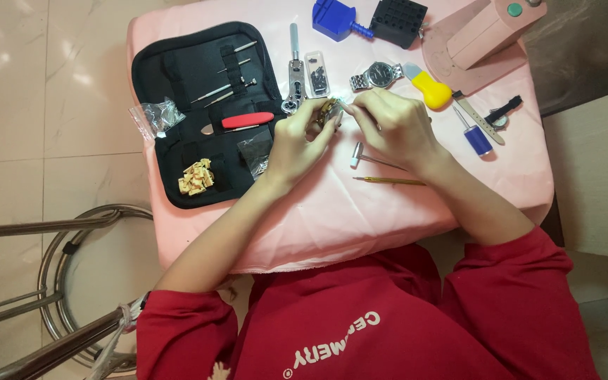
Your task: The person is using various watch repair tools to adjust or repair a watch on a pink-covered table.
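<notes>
My left hand (297,144) and my right hand (392,123) meet over the middle of a small table covered in pink cloth (346,218). Together they pinch a small gold-coloured watch part (328,111); most of it is hidden by my fingers. A silver wristwatch (378,74) lies just beyond my right hand. A small hammer (369,159) and a thin yellow-handled tool (388,181) lie on the cloth below my right wrist.
An open black tool case (205,112) with a red-handled tool (248,119) lies at the left. At the back are a blue tool (336,20), a black block (397,21), a yellow-handled knife (427,88), a blue screwdriver (474,135) and a pink stand (480,39). A metal stool (72,281) is lower left.
</notes>
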